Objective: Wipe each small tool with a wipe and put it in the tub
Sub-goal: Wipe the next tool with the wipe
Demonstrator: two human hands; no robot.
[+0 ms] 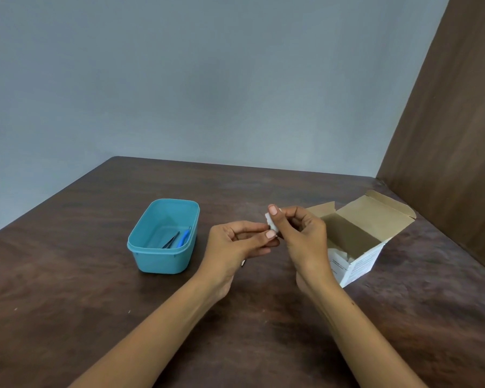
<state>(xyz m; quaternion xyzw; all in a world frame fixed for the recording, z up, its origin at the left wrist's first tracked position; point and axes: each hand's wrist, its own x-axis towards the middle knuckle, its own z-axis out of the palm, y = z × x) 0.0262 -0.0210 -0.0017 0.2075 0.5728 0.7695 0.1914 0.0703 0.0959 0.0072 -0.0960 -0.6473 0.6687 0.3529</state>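
Both hands pinch wipe between tub and box.

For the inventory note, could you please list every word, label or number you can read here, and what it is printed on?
Cardboard box: dark printed lines on its white side panels, too small and blurred to read.
Tub: no text visible.
Wipe: no text visible.

Tub left on table, tweezers inside, open box right, hands between
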